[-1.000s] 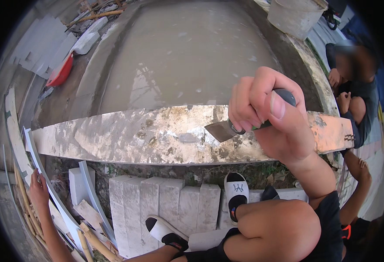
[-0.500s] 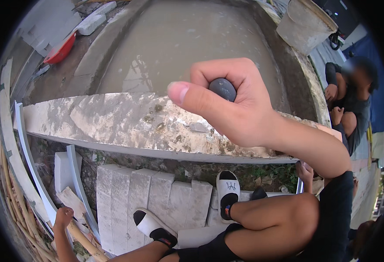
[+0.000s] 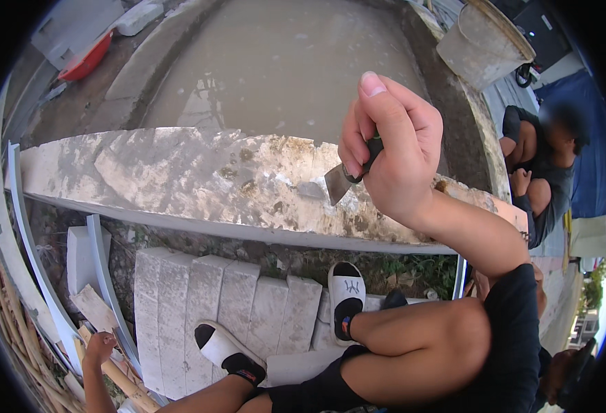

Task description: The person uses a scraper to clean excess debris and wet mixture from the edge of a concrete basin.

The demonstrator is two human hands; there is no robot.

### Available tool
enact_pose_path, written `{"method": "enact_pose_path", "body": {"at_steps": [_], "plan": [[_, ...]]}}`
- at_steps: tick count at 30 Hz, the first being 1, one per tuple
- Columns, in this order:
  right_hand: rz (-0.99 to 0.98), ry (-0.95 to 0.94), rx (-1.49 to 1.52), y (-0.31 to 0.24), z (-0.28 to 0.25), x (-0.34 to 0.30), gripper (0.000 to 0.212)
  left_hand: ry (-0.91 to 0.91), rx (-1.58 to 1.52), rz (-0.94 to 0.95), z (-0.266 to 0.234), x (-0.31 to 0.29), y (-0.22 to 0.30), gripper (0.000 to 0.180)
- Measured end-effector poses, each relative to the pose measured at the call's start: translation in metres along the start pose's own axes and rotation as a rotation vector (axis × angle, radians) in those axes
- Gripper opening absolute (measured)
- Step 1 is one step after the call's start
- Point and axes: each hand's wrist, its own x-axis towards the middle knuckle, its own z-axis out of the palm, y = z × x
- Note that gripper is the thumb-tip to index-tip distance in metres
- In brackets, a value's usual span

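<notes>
My right hand (image 3: 400, 148) is raised over the rough plastered ledge (image 3: 199, 175), its fingers wrapped round the dark handle of a putty knife (image 3: 337, 184). The short metal blade juts out below the fist, pointing down and left above the ledge. Most of the handle is hidden in my palm. At the lower left, my left hand (image 3: 99, 347) is closed beside a bent pale metal strip (image 3: 103, 265). What its fingers hold, if anything, I cannot make out.
Murky water (image 3: 282, 62) fills the basin beyond the ledge. A stained bucket (image 3: 485, 48) stands at the far right, near a crouching person (image 3: 544, 158). A red basin (image 3: 88, 58) lies at the far left. Pale blocks (image 3: 227, 303) lie under my feet; bamboo poles (image 3: 14, 330) line the left.
My right hand has turned and shifted right, so the knife's blade now shows; before, only the dark, round handle end did. My left hand stays low at the left.
</notes>
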Motion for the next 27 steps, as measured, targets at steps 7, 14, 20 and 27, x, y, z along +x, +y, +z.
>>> {"method": "enact_pose_path", "body": {"at_steps": [7, 14, 20, 27], "plan": [[-0.045, -0.061, -0.04, 0.007, 0.006, -0.002, 0.042, -0.008, -0.071, -0.02, 0.006, 0.003, -0.015, 0.028], [-0.174, -0.209, 0.068, 0.006, 0.001, 0.008, 0.044, 0.005, -0.066, 0.016, 0.008, 0.005, -0.033, 0.023], [-0.199, -0.223, 0.166, 0.009, -0.003, 0.005, 0.045, 0.067, -0.032, 0.185, 0.017, 0.006, 0.057, 0.024], [-0.096, -0.026, 0.146, 0.019, 0.003, 0.004, 0.044, 0.057, 0.004, 0.182, 0.031, 0.0, 0.036, 0.023]]}}
